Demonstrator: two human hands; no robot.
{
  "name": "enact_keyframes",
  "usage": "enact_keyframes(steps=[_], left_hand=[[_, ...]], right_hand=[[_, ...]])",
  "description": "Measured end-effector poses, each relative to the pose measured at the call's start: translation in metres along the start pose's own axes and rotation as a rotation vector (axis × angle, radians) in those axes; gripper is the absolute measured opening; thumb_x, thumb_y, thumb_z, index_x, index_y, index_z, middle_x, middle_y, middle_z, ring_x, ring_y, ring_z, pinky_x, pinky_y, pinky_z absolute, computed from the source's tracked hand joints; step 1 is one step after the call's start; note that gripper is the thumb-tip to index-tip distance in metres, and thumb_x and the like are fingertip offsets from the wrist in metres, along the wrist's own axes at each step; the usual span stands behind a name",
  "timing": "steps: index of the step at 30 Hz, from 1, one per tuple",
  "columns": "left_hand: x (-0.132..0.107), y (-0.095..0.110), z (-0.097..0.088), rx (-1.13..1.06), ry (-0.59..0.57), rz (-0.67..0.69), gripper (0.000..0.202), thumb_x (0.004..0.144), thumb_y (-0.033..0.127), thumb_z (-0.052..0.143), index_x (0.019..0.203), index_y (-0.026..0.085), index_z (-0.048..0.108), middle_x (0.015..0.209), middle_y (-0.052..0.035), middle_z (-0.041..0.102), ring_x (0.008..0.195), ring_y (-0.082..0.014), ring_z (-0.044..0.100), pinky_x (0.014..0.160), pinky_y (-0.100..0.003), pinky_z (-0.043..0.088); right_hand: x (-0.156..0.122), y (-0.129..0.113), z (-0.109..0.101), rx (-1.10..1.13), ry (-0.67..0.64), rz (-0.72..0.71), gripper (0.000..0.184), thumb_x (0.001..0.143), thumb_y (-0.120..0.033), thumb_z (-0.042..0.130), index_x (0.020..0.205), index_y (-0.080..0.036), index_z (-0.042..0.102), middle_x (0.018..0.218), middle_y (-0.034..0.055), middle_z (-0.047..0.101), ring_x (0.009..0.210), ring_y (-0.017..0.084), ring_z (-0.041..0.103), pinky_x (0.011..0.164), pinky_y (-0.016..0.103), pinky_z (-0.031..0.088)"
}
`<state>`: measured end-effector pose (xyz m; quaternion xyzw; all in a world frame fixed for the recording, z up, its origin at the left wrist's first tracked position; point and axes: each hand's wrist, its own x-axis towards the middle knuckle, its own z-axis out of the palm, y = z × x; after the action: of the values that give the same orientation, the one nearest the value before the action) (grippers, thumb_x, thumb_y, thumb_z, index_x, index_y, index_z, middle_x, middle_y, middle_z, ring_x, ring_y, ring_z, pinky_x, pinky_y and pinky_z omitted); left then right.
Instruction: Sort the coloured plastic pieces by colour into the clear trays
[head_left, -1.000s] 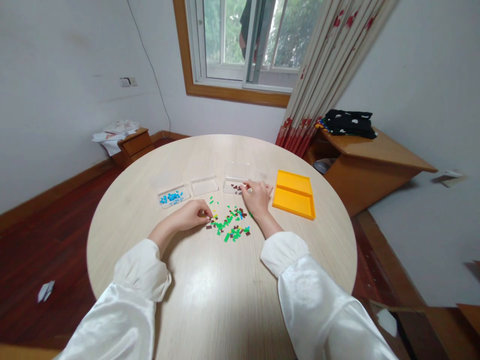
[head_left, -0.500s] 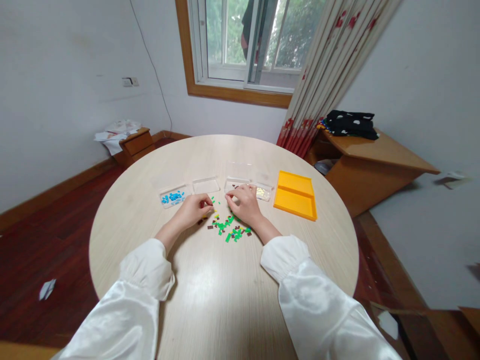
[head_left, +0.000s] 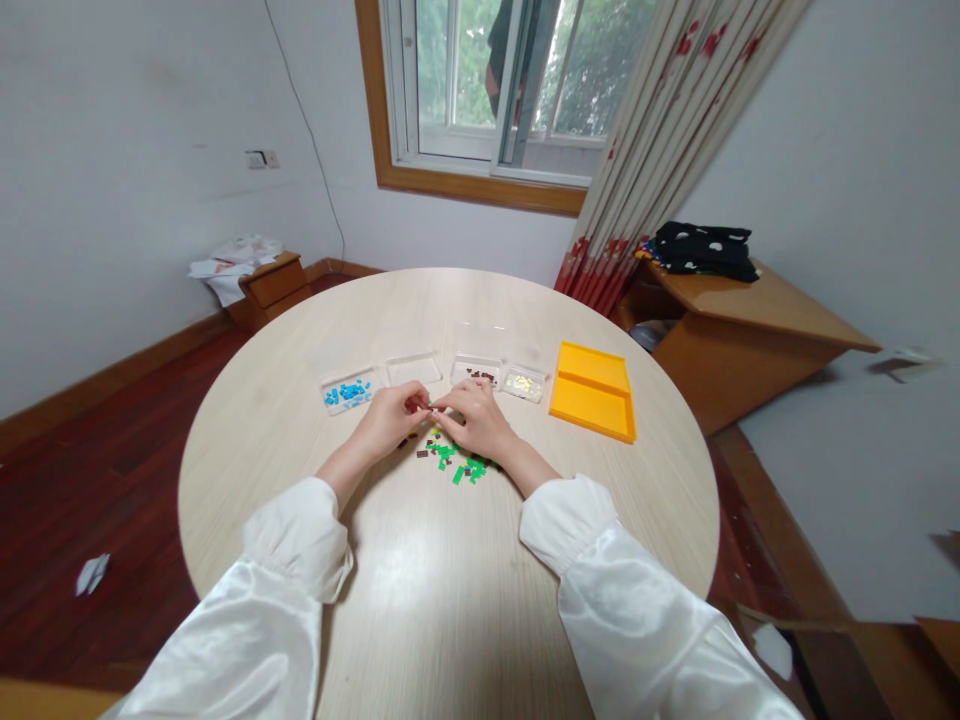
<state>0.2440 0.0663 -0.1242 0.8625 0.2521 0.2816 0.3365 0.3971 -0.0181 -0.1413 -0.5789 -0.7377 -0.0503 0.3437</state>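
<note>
Where the round table (head_left: 450, 580) stands below the window (head_left: 487, 90), clear trays (head_left: 414, 356) hold blue, brown, yellow bricks (head_left: 346, 393) — my left hand (head_left: 390, 422) and right hand (head_left: 478, 420) curl fingertips together — grip unclear.

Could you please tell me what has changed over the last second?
The right hand came back from the clear plastic box of brown pieces, leftward, to meet the left hand, which edged forward, over the pile of small green and brown bricks. Any piece held is too small to see. Box, pile and orange plastic tray stayed put.

A home room: curtained window (head_left: 517, 90), round wooden table (head_left: 450, 560), bedside cabinet (head_left: 274, 285)
</note>
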Motion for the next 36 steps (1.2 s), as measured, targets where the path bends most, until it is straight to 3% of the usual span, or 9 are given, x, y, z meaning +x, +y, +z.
enact_keyframes(steps=[22,24,30,36], left_hand=[[-0.002,0.013,0.001,0.080,-0.056,-0.016,0.007,0.071,0.016,0.053,0.069,0.015,0.060,0.065,0.0002,0.063,0.060,-0.0116,0.054,0.059,-0.022,0.040],[-0.002,0.011,0.001,0.098,-0.047,-0.008,0.010,0.073,0.019,0.052,0.071,0.015,0.061,0.064,0.0000,0.063,0.059,-0.0116,0.053,0.059,-0.022,0.039],[-0.001,0.001,-0.008,0.205,0.009,-0.059,0.020,0.077,0.027,0.051,0.067,0.015,0.063,0.060,-0.0024,0.062,0.055,-0.0128,0.051,0.054,-0.025,0.035],[-0.001,-0.011,-0.023,0.211,-0.109,-0.083,0.025,0.077,0.030,0.050,0.063,0.015,0.065,0.055,-0.0040,0.061,0.050,-0.0132,0.049,0.050,-0.025,0.032]], right_hand=[[0.001,-0.001,0.000,-0.072,-0.011,0.026,0.010,0.079,-0.019,0.056,0.076,-0.019,0.065,0.073,0.0021,0.068,0.081,0.018,0.054,0.084,0.037,0.028],[0.001,0.001,0.000,-0.088,0.032,0.073,0.011,0.079,-0.019,0.055,0.076,-0.020,0.065,0.074,0.0019,0.068,0.081,0.017,0.054,0.085,0.037,0.027],[-0.001,0.025,-0.004,-0.222,0.317,0.365,0.014,0.081,-0.021,0.054,0.077,-0.021,0.068,0.080,0.0033,0.070,0.086,0.021,0.053,0.085,0.039,0.026],[-0.006,0.047,-0.006,-0.313,0.452,0.515,0.022,0.083,-0.031,0.051,0.074,-0.021,0.069,0.076,0.0076,0.068,0.086,0.025,0.049,0.084,0.045,0.026]])
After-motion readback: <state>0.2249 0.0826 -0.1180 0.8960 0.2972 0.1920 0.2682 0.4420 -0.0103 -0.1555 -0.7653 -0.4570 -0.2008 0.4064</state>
